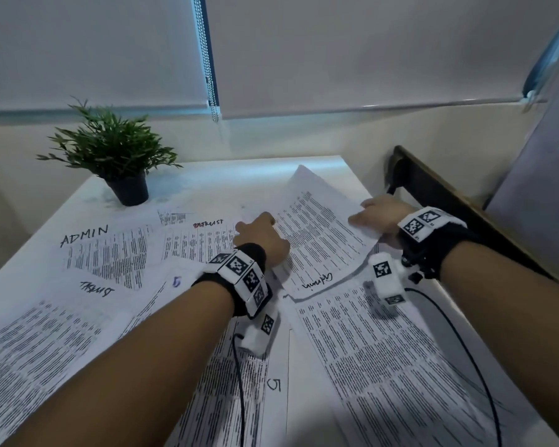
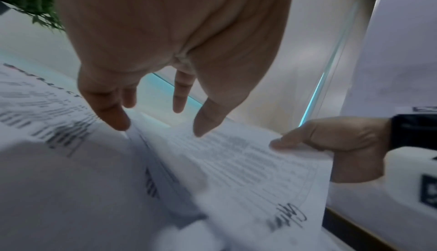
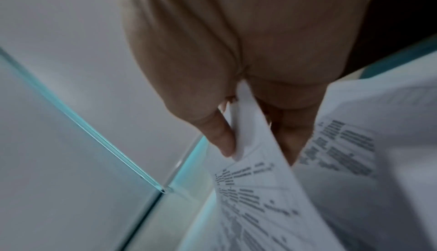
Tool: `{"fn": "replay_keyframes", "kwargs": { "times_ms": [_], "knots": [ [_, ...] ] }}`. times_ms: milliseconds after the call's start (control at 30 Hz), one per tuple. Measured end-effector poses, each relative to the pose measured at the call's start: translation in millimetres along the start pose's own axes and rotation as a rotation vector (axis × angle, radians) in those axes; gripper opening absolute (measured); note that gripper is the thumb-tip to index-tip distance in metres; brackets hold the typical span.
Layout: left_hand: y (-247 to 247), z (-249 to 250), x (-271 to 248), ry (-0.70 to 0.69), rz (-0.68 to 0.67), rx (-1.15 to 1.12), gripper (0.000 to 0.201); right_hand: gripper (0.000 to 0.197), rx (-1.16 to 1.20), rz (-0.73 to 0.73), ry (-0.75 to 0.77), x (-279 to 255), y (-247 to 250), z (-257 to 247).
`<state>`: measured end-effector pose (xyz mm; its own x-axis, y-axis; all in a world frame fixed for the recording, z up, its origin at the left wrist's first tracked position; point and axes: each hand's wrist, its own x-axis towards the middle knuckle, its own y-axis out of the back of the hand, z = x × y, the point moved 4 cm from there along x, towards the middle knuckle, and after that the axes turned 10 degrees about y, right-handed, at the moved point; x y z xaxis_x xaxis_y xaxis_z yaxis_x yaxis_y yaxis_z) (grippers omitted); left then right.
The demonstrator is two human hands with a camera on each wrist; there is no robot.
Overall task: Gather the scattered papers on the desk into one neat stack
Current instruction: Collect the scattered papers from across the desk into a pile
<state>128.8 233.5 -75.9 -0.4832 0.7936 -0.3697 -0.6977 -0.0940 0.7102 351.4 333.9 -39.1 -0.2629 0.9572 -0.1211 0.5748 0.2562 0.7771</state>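
Several printed sheets lie scattered over the white desk (image 1: 207, 175): one headed ADMIN (image 1: 104, 253), one with a red heading (image 1: 200, 240), one marked 5 (image 1: 262, 382), and a large one at the near right (image 1: 384, 366). A sheet signed "Admin" (image 1: 320, 227) (image 2: 236, 157) is lifted off the desk at its far end. My right hand (image 1: 381, 214) (image 3: 236, 68) (image 2: 335, 142) pinches its right edge between thumb and fingers. My left hand (image 1: 262, 235) (image 2: 165, 49) has straight fingers touching the sheet's left edge, thumb tip on top.
A potted plant (image 1: 117, 156) stands at the desk's far left corner. A dark wooden frame (image 1: 449, 204) runs along the right side, close to my right hand. Roller blinds with a bead chain (image 1: 207, 59) hang behind. Cables (image 1: 239, 382) trail from both wrists over the near papers.
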Motion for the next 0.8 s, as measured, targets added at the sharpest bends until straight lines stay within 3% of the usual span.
{"fn": "replay_keyframes", "kwargs": {
  "times_ms": [167,300,400,533,667,800],
  "knots": [
    [15,-7,-17,-0.015,0.05,-0.137,0.066,0.003,0.564,0.088,0.082,-40,20,-20],
    [25,-12,-34,-0.059,0.054,-0.264,0.073,0.013,0.72,0.162,0.104,-77,37,-13],
    [24,-15,-49,-0.055,-0.067,-0.416,0.07,0.011,0.807,0.14,0.035,-111,39,2],
    [4,-21,-73,-0.086,-0.241,-0.347,0.067,0.006,0.388,0.111,-0.055,-147,39,45],
    [-11,-31,-87,-0.117,-0.236,-0.317,0.06,0.012,0.031,-0.005,-0.076,-177,34,81],
    [-29,-36,-107,-0.195,-0.24,-0.112,0.04,0.018,-0.196,-0.107,-0.089,-194,21,92]
  ]
}}
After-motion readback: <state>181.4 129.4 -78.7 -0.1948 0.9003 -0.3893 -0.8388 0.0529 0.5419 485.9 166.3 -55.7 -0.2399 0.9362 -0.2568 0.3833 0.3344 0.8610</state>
